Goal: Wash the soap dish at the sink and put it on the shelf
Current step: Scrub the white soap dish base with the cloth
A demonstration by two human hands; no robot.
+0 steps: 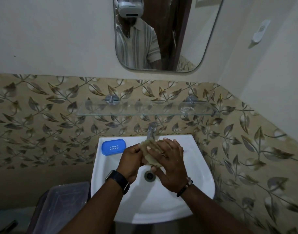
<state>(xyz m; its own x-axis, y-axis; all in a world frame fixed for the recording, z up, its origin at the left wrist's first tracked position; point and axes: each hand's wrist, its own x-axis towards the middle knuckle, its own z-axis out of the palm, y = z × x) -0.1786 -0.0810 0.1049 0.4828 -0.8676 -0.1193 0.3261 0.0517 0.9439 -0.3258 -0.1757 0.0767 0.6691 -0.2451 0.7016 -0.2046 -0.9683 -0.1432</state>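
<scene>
The thing held between the 2 hands is hard to make out: a tan, ridged sponge or scrubber (pixel 150 152), mostly covered by fingers. The left hand (pixel 132 158) curls closed on its left edge, and the right hand (pixel 169 156) lies flat over it with fingers spread, pressing it; how the thumb grips is hidden. Whether water runs from the tap (pixel 151 130) cannot be told. The drain (pixel 149 176) shows just below the hands.

The white sink (pixel 187 196) hangs on a wall of beige tiles with a leaf pattern, plain pale wall above. The blue soap dish (pixel 113 146) sits on the sink's back left rim, apart from both hands, its slotted face up. The glass shelf (pixel 144 108) runs above the tap, with something clear and crumpled near its right end, too faint to name.

A mirror (pixel 187 39) above reflects a striped shirt and a headset. A clear plastic bin (pixel 60 205), cut off at the lower left, stands beside the sink. A small white fixture (pixel 260 31) is mounted on the right wall.
</scene>
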